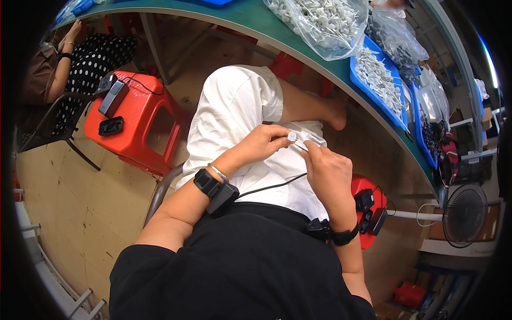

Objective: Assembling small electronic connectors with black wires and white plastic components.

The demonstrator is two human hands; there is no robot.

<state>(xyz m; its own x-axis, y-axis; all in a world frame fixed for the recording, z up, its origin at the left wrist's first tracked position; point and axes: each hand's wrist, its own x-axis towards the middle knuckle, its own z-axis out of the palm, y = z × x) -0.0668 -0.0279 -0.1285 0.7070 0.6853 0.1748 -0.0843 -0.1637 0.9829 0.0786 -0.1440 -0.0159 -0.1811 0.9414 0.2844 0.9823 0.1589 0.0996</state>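
The left hand [264,143] has thumb and forefinger brought together on the pale head of a small white stemmed plastic piece [292,137], which is up in the air over the white trousers [229,109], while the right hand [328,173] has its thumb and forefinger pinched at the other end, on the thin stem. The piece bridges the two grips: its long axis slants from the left fingertips, farther from the body, down and rightward into the right fingertips. The head lies nearer the left hand, the stem's far end nearer the right; the right fingers hide where the stem ends. Beyond both grips and to their right, well apart, a blue tray [358,81] of white stemmed parts [377,77] sits on the green table [213,16], with a clear plastic bag [325,29] of similar parts beside it.
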